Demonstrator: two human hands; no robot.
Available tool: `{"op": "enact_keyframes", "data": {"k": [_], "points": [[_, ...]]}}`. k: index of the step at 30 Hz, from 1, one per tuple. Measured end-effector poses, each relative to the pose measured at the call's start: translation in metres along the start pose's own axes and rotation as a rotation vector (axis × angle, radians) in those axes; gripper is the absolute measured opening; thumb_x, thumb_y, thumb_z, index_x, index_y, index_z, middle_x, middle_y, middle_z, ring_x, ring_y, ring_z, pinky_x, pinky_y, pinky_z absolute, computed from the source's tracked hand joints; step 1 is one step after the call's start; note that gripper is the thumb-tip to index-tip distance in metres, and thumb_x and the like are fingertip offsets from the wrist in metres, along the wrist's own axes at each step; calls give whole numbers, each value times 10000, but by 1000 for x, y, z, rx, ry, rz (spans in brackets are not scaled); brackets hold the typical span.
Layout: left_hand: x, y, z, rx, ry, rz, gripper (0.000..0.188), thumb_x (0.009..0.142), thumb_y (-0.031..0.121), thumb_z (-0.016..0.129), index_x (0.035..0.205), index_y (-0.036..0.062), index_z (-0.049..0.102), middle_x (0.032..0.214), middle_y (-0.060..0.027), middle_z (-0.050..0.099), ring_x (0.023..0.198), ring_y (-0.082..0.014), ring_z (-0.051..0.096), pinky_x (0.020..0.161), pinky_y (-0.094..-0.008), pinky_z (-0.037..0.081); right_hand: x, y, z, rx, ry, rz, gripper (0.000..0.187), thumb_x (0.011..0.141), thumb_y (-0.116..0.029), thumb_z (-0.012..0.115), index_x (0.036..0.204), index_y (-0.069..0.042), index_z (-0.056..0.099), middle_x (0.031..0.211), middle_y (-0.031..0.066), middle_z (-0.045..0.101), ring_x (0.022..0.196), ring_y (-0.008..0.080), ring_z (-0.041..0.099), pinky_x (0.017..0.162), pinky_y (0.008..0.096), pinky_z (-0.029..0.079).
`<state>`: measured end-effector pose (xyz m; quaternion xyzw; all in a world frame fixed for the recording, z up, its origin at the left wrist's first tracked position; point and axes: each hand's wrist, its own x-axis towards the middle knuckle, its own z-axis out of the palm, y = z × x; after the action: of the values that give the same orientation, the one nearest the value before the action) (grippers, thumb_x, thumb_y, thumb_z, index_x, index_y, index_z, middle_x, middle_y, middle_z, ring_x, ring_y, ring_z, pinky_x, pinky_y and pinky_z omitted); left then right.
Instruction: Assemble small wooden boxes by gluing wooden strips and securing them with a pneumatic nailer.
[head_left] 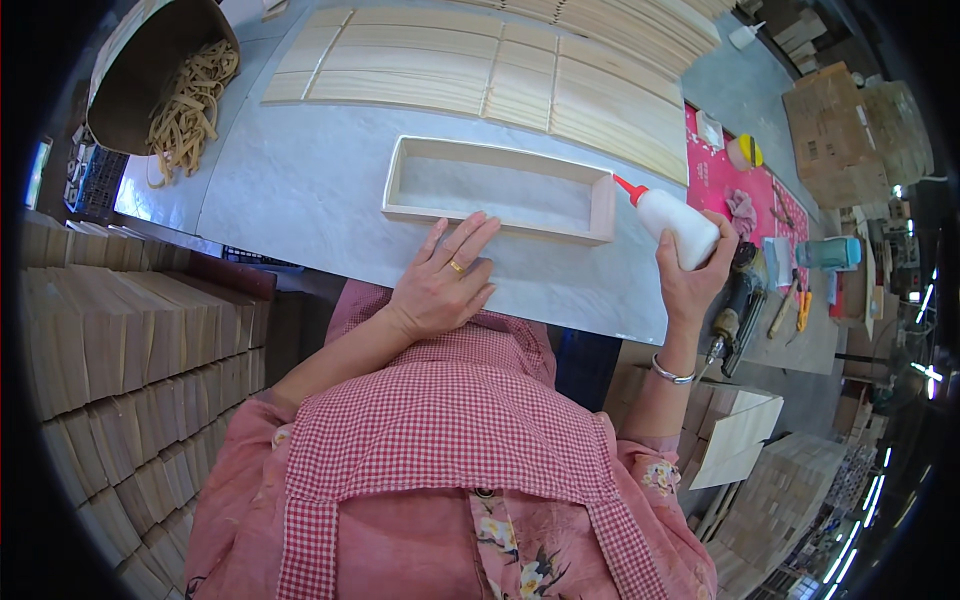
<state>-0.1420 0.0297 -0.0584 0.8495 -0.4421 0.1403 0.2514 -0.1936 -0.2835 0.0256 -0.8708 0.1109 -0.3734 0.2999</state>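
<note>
A narrow rectangular wooden frame (500, 231) lies on the table in front of me, the tabletop showing through its middle. White glue runs along its top edges. My left hand (447, 275) rests at the frame's near side, fingers stretched out and touching it near the left part. In my right hand (695, 275) is a white glue bottle (677, 226) with a red nozzle, gripped round its body. The bottle is tilted, its tip at the frame's far right corner.
Beyond the frame lie pale wooden boards (420, 65) with grooves across them. A container of rubber bands (190, 110) stands at the far left. To the right are a power drill (735, 310), a tape roll (745, 152) and a cardboard box (828, 130). Wood pieces (110, 340) are stacked at left.
</note>
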Motion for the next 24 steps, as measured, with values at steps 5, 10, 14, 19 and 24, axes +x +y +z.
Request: {"op": "enact_keyframes", "data": {"k": [5, 10, 14, 19, 24], "points": [[-1, 0, 3, 10, 11, 4, 225, 893, 237, 682, 1026, 56, 675, 1596, -160, 383, 1512, -324, 320, 1246, -511, 210, -10, -1, -13, 7, -14, 15, 563, 732, -50, 798, 1237, -53, 548, 1121, 118, 634, 925, 253, 617, 840, 354, 523], [0, -2, 3, 11, 15, 9, 231, 896, 236, 680, 1039, 55, 677, 1594, -158, 385, 1519, -322, 309, 1248, -508, 208, -27, -12, -32, -2, -53, 63, 561, 730, -52, 786, 1237, -56, 546, 1119, 121, 634, 923, 264, 616, 839, 362, 523], [1, -1, 0, 14, 10, 3, 236, 895, 237, 681, 1048, 57, 679, 1586, -156, 395, 1505, -320, 328, 1246, -503, 216, -40, -24, -47, -7, -78, 88, 568, 731, -59, 777, 1245, -55, 537, 1129, 129, 627, 938, 270, 612, 850, 368, 520], [-3, -5, 7, -4, 76, 42, 237, 898, 234, 670, 1049, 52, 666, 1546, -155, 430, 1450, -316, 387, 1229, -493, 250, -48, -38, -32, 152, -72, 141, 582, 737, -72, 771, 1261, -50, 518, 1159, 142, 609, 977, 276, 602, 878, 371, 511], [-1, -3, 6, 43, 52, 37, 288, 911, 241, 641, 1121, 44, 636, 1396, -154, 519, 1299, -315, 484, 1186, -474, 321, -64, -79, 26, 404, -174, 193, 595, 752, -94, 768, 1277, -43, 492, 1203, 157, 580, 1035, 275, 585, 919, 372, 499]]}}
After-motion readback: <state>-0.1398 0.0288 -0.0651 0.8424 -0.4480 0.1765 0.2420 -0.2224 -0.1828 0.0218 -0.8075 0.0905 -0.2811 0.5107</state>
